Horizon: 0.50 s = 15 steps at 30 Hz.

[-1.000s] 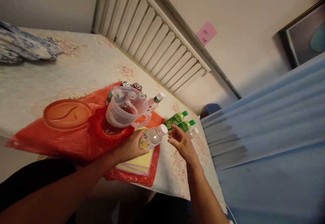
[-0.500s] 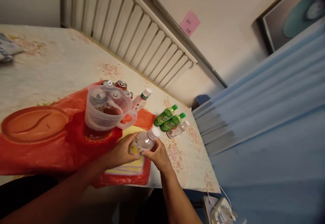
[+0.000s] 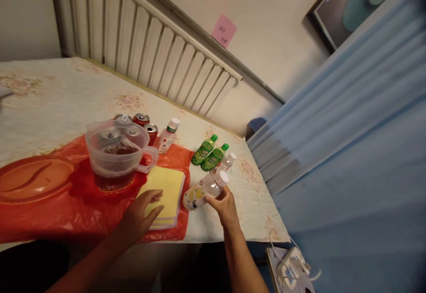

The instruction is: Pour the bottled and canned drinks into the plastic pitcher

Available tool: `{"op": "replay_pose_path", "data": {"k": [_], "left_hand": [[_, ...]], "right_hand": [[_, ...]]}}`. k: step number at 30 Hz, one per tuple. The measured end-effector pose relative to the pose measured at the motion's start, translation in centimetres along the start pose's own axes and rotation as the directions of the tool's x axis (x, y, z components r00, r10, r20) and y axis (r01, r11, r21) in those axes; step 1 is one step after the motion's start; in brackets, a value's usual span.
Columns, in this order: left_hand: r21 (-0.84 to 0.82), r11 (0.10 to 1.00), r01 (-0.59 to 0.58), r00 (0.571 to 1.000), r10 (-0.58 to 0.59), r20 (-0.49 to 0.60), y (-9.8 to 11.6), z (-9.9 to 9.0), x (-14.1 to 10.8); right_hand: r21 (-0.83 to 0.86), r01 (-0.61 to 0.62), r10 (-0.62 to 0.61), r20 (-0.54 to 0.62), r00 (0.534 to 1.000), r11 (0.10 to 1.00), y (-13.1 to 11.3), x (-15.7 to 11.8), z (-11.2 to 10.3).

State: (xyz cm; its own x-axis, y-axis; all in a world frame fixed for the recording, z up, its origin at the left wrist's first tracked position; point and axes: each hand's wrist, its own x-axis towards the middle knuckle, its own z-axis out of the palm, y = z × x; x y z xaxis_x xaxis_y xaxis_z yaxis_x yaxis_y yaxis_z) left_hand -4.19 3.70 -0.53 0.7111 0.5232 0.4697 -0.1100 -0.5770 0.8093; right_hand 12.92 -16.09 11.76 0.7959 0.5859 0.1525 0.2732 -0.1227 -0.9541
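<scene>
No text reads clearly (even on the pink note (image 3: pixel 224 31)).

The head-worn camera looks forward and down from the near side of the surface covered in pale floral cloth (image 3: pixel 80 93), close enough that the bare left hand (image 3: pixel 141 209) and bare right hand (image 3: pixel 225 207) lie in the near middle of its view. It is rolled sideways, so the white ribbed radiator (image 3: pixel 143 40) along the far side slopes down toward the right. The wide view reaches the long blue fabric curtain (image 3: pixel 349 120) on the right.
</scene>
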Motion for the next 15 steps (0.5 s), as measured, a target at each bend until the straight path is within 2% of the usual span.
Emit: {"op": "replay_pose_path", "data": {"k": [4,7,11,15], "left_hand": [[0.13,0.99,-0.06,0.997,0.065,-0.029,0.0,0.2,-3.4],[0.27,0.963,-0.022,0.994,0.049,-0.096,-0.6,-0.4,-5.3],[0.412,0.908,0.076,0.981,0.006,-0.195,-1.7,-2.6,-6.9],[0.538,0.824,0.179,0.964,-0.036,-0.265,-2.5,-4.4,-7.7]], "right_hand": [[-0.112,-0.039,0.017,-0.19,0.982,0.993,1.9,0.2,-5.0],[-0.208,-0.054,-0.012,-0.303,0.953,0.977,3.5,0.5,-7.9],[-0.288,-0.056,-0.058,-0.373,0.926,0.956,5.6,1.7,-10.4],[-0.305,-0.056,-0.08,-0.415,0.906,0.951,7.5,3.7,-11.7]]}}
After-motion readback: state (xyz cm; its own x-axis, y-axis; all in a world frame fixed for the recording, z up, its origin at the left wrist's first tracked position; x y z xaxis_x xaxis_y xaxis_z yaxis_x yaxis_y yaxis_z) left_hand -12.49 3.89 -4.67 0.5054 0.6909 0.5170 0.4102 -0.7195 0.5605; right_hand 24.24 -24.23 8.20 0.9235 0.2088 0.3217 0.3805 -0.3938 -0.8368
